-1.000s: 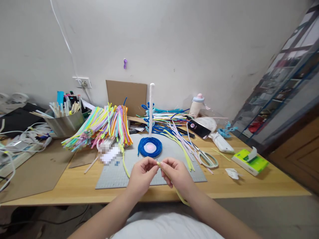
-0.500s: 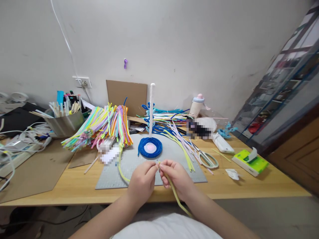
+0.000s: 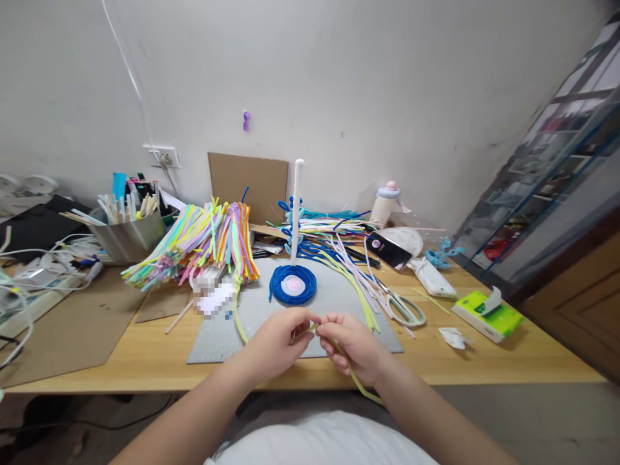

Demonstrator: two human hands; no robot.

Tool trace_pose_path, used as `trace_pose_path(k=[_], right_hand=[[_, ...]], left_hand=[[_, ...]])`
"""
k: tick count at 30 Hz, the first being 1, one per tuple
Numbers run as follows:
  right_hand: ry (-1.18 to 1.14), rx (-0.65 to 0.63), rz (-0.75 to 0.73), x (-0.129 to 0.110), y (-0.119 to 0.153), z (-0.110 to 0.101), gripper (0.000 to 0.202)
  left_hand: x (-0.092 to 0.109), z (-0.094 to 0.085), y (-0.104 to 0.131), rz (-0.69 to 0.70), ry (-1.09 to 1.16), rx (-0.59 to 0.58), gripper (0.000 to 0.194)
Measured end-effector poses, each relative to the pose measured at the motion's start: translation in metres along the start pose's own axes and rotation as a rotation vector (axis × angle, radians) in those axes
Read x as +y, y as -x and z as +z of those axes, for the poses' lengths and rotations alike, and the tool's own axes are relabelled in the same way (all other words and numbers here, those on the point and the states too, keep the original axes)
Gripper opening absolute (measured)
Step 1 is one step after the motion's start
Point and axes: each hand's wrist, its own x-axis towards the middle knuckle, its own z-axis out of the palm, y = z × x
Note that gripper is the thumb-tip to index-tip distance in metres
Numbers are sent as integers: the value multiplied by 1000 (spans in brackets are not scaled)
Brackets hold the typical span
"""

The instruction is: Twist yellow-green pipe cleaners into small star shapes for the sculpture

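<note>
My left hand (image 3: 279,343) and my right hand (image 3: 357,352) meet over the near edge of the grey cutting mat (image 3: 213,345). Between their fingertips they pinch a pale yellow pipe cleaner (image 3: 359,385). One length of it hangs below my right hand; another curves out to the left from behind my left hand. The join between the fingers is mostly hidden. Just beyond stands a blue coiled disc (image 3: 278,287) with a pale pink spiral centre (image 3: 293,285). A white fuzzy stem (image 3: 296,213) rises upright behind the disc.
Bundled coloured pipe cleaners (image 3: 194,239) lie left, near a metal pot (image 3: 133,239) of sticks. Loose pipe cleaners (image 3: 343,258), scissors (image 3: 407,310), a phone (image 3: 387,250) and a tissue pack (image 3: 487,315) are on the right. Cardboard (image 3: 249,187) leans against the wall.
My left hand has rolled over, its index finger now stretched across the top towards my right fingertips. Both hands have shifted slightly right, still on the yellow pipe cleaner.
</note>
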Motion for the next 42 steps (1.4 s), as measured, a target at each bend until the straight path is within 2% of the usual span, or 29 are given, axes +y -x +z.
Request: trace_pose_path(k=[6,12,14,17,19,22,25,27,29,32,35,37,40,41,42], right_hand=[[71,16,-11,-1,2,-2,13],[110,-5,7,5,1,-6,15],[84,-52,42,7,2,-6,18],[-7,-192,106,7,4,-8,23],[-108,-256,161,6,5,-10,20],[-326,-300,333,6,4,-16,10],[-516,-370,537,8,1,-22,10],[-591,-387,603,10,-1,-24,10],[-594,-351,593,10,-1,-22,10],[-454,-246,498,9,1,-15,11],[-149,-126,330,12,5,-6,9],[173,-10,117,17,9,-1,10],[690,126,-353,25,18,3,12],[794,139,-464,27,21,4,11],[837,143,-514,29,23,4,11]], left_hand=[[1,3,1,-36,0,27,12],[-1,2,3,-25,-88,31,14],[-1,2,4,-15,-121,25,15],[1,1,7,28,-152,11,15],[3,2,8,62,-175,0,16],[3,3,10,108,-233,-19,20],[0,6,11,152,-347,-51,19],[-2,8,12,174,-426,-50,17],[-3,10,11,190,-468,-43,16],[0,10,11,179,-473,-54,15],[3,10,11,129,-458,-73,14],[4,11,11,84,-452,-87,15],[2,10,10,-1,-370,-137,14],[1,10,10,-28,-330,-155,14],[0,10,10,-51,-297,-167,13]])
